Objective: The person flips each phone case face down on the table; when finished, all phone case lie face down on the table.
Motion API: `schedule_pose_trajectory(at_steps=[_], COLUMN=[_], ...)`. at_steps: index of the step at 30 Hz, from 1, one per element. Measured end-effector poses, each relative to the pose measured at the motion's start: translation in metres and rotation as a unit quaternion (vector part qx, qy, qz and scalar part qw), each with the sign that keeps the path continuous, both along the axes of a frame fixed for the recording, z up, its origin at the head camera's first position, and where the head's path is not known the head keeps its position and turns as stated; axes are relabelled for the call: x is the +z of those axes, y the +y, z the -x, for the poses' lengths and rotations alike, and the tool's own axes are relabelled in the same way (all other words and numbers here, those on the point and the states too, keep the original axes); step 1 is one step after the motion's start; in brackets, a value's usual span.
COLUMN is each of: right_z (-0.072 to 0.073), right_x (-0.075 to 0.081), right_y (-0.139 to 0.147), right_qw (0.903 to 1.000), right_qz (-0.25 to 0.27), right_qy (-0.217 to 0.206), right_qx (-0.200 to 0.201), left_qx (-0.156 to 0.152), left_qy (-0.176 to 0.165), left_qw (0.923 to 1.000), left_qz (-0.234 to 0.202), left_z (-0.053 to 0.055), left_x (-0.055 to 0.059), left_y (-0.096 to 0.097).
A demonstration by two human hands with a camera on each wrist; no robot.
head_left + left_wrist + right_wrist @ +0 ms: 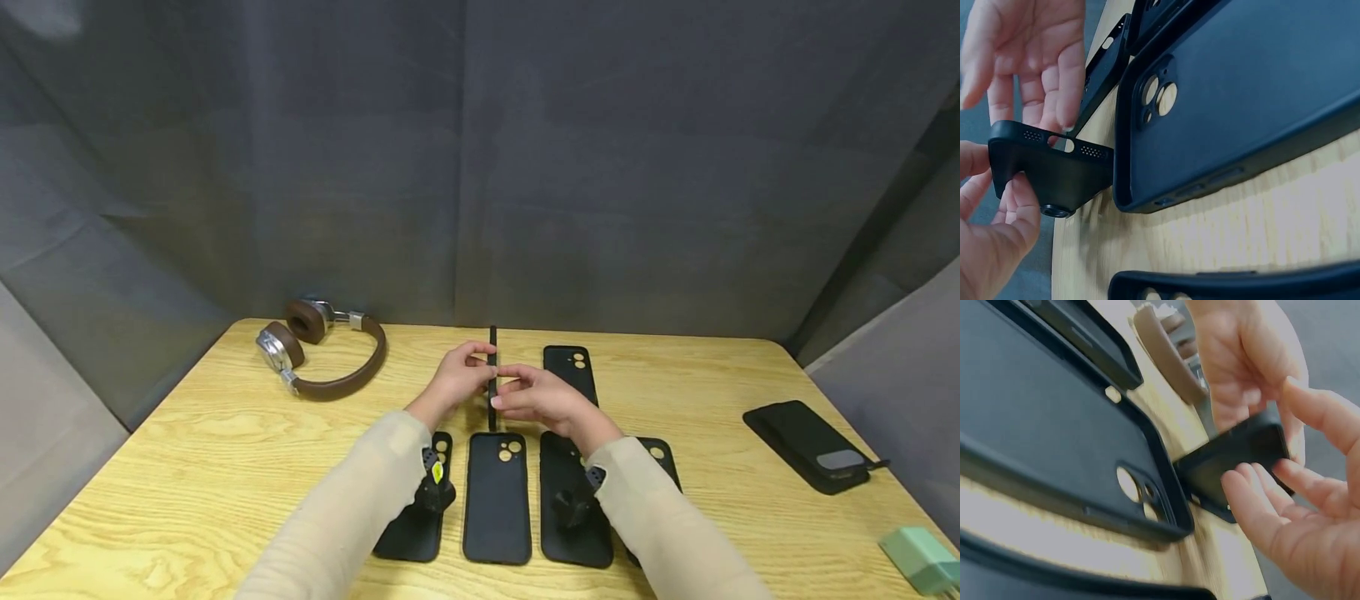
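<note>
A black phone case stands on its long edge near the back of the table, seen nearly edge-on from the head. My left hand grips it from the left, fingertips at its edge and against its back. From the right, my right hand touches its inner side with fairly straight fingers. The left wrist view shows the end of this phone case with its port cutout and speaker holes. Just in front of the hands lies another black phone case, hollow side up.
More phone cases lie alongside, one at the left, one at the right, others partly under the right arm. Brown headphones sit at back left. A flat black item with a grey patch and a mint-green block lie at right.
</note>
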State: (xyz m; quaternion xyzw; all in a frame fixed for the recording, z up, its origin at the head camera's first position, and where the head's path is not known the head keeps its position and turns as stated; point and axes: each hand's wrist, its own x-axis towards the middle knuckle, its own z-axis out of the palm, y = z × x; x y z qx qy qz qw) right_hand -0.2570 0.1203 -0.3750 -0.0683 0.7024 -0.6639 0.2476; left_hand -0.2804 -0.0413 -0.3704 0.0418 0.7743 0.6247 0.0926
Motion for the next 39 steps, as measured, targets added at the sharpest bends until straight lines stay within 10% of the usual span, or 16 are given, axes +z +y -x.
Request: schedule_pose_trajectory(at_steps=[25, 39], right_z=[0.001, -0.002], right_x=[-0.008, 0.008], right_y=[-0.018, -0.016], right_qw=[0.9971, 0.9951], right_qz=[0.034, 0.054], right_qy=[0.003, 0.007], right_qx=[-0.068, -0.083], left_qx=[-0.005, 0.059], left_qy=[0.022, 0.017], left_qw=[0.9991, 0.9946], left_qz=[0.036, -0.083], left_z=[-0.001, -0.001], left_x=[-0.002, -0.014], left_y=[0.001, -0.014])
